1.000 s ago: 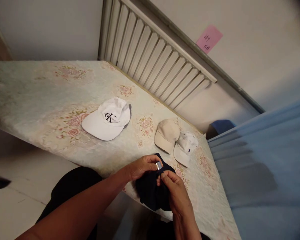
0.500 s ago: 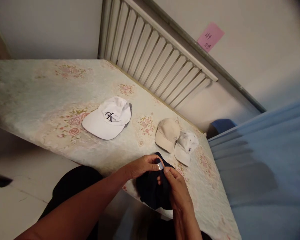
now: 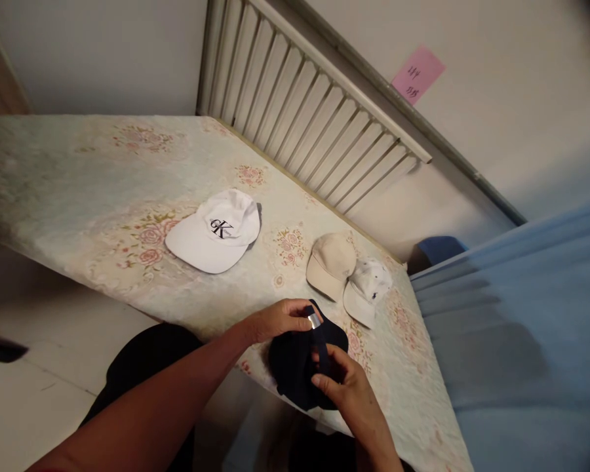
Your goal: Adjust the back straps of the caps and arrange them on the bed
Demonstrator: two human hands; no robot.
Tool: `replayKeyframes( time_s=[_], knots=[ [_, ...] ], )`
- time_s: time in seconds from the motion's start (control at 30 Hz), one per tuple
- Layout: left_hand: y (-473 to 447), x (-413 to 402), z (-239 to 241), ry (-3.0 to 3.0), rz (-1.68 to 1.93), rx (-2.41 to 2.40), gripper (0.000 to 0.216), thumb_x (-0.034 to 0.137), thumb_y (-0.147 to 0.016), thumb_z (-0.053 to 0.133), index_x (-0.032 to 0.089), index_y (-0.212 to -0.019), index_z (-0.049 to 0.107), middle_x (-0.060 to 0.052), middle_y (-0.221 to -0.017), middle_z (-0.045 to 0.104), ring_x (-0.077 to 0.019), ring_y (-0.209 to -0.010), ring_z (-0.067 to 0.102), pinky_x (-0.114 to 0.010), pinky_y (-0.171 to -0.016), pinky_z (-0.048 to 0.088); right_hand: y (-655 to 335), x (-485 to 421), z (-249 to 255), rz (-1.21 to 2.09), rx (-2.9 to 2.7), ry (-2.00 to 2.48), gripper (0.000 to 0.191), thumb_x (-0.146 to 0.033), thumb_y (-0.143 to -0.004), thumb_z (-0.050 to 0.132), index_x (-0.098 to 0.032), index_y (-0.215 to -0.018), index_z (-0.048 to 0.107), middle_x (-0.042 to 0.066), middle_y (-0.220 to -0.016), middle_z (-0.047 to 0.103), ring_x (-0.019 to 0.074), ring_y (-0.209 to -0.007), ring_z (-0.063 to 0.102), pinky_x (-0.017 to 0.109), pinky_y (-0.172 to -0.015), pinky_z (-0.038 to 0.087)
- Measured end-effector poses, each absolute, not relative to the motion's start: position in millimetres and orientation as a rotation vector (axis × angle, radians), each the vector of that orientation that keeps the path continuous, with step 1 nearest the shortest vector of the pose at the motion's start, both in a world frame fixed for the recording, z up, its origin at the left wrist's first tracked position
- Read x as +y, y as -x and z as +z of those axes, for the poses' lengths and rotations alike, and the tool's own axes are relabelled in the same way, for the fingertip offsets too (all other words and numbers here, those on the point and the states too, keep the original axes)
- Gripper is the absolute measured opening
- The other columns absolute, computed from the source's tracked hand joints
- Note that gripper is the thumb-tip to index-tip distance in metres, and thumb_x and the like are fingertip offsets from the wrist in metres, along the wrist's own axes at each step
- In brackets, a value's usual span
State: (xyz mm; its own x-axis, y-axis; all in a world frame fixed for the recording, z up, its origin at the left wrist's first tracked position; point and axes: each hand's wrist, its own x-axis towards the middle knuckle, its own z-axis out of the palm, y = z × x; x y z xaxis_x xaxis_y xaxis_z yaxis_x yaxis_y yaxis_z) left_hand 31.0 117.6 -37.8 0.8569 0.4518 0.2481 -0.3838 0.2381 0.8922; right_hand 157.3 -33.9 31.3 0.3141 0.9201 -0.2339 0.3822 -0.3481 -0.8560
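In the head view, the person's left hand (image 3: 286, 318) pinches the back strap (image 3: 321, 343) of a dark baseball cap (image 3: 292, 367) between thumb and fingers, right beside its silver buckle (image 3: 314, 320). The right hand (image 3: 348, 385) is lower down on the same cap, its fingers curled near the strap and its thumb set apart from them; whether those fingers grip the strap or merely touch it, one cannot tell.

The dark cap is in front of the person, at the near edge of a bed-like surface covered by a floral cloth (image 3: 246, 295), above the person's dark-clad legs (image 3: 147, 367). Just beyond it, a beige baseball cap (image 3: 332, 261) sits beside a white baseball cap with a small dark emblem (image 3: 368, 287), the two touching or nearly so. Farther left, well apart from these, lies a white CK baseball cap (image 3: 215, 235), brim toward the near edge.

Behind the cloth-covered surface is a ribbed radiator (image 3: 295, 108), with a pink note (image 3: 417, 73) on the wall above and a blue curtain (image 3: 501, 354) at the right.
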Motion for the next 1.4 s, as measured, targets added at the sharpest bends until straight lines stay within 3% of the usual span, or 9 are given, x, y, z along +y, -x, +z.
replayKeyframes(
  time_s=[0.1, 0.17, 0.27, 0.43, 0.57, 0.7, 1.1, 1.4],
  knots=[
    [-30, 119, -36, -1.272, 0.528, 0.026, 0.029, 0.031, -0.083, 0.058, 0.018, -0.108, 0.064, -0.007, -0.107, 0.065, -0.0187, -0.102, 0.056, -0.032, -0.092, 0.038, -161, -41, 21, 1.019, -1.090, 1.864, 0.008, -0.024, -0.068, 0.069, -0.020, -0.074, 0.064, -0.004, -0.065, 0.055, 0.0133, -0.062, 0.047, 0.025, -0.058, 0.035],
    [-30, 119, -36, -1.310, 0.511, 0.021, 0.029, 0.026, -0.083, 0.056, 0.020, -0.110, 0.065, -0.006, -0.108, 0.065, -0.0184, -0.102, 0.056, -0.032, -0.092, 0.039, -164, -46, 15, 1.049, -1.039, 1.854, 0.010, -0.028, -0.070, 0.068, -0.020, -0.071, 0.062, -0.005, -0.060, 0.049, 0.0109, -0.056, 0.040, 0.024, -0.052, 0.028],
    [-31, 121, -37, -1.406, 0.512, 0.022, 0.032, 0.023, -0.083, 0.053, 0.023, -0.114, 0.064, -0.005, -0.109, 0.065, -0.0194, -0.101, 0.057, -0.034, -0.091, 0.040, -169, -52, 11, 1.100, -1.020, 1.842, 0.013, -0.030, -0.072, 0.068, -0.019, -0.071, 0.060, -0.006, -0.058, 0.046, 0.0095, -0.054, 0.036, 0.024, -0.051, 0.024],
    [-33, 125, -42, -1.622, 0.510, -0.091, 0.028, 0.024, -0.084, 0.051, 0.022, -0.108, 0.067, -0.005, -0.118, 0.063, -0.0220, -0.119, 0.048, -0.036, -0.103, 0.029, -172, -59, 9, 1.122, -1.029, 1.827, 0.014, -0.029, -0.074, 0.065, -0.018, -0.070, 0.058, -0.005, -0.061, 0.049, 0.0098, -0.057, 0.038, 0.024, -0.054, 0.027],
    [-35, 124, -46, -1.577, 0.413, -0.084, 0.021, 0.021, -0.083, 0.050, 0.019, -0.096, 0.066, -0.004, -0.092, 0.067, -0.0175, -0.094, 0.058, -0.029, -0.087, 0.041, -173, -60, 9, 1.113, -1.013, 1.828, 0.013, -0.029, -0.074, 0.065, -0.019, -0.070, 0.058, -0.005, -0.060, 0.049, 0.0099, -0.057, 0.038, 0.024, -0.055, 0.026],
    [-35, 123, -45, -1.598, 0.405, 0.009, 0.013, 0.018, -0.080, 0.051, 0.017, -0.082, 0.064, 0.000, -0.079, 0.061, -0.0125, -0.075, 0.053, -0.023, -0.071, 0.039, -174, -62, 10, 1.078, -1.038, 1.855, 0.013, -0.029, -0.075, 0.064, -0.019, -0.070, 0.058, -0.004, -0.061, 0.048, 0.0106, -0.060, 0.039, 0.024, -0.057, 0.028],
    [-31, 122, -40, -1.312, 0.475, 0.067, 0.012, 0.026, -0.078, 0.053, 0.016, -0.079, 0.059, 0.001, -0.074, 0.057, -0.0114, -0.070, 0.051, -0.024, -0.069, 0.038, -188, -68, 8, 1.041, -1.017, 1.886, 0.019, -0.035, -0.071, 0.069, -0.019, -0.069, 0.060, -0.004, -0.060, 0.049, 0.0113, -0.058, 0.037, 0.025, -0.056, 0.026],
    [-27, 123, -40, -1.300, 0.445, 0.036, 0.017, 0.032, -0.080, 0.056, 0.016, -0.083, 0.061, 0.000, -0.082, 0.058, -0.0122, -0.076, 0.053, -0.023, -0.071, 0.039, -193, -71, 5, 1.082, -0.961, 1.872, 0.021, -0.037, -0.071, 0.069, -0.019, -0.070, 0.061, -0.004, -0.060, 0.049, 0.0103, -0.055, 0.036, 0.025, -0.053, 0.025]
  ],
)
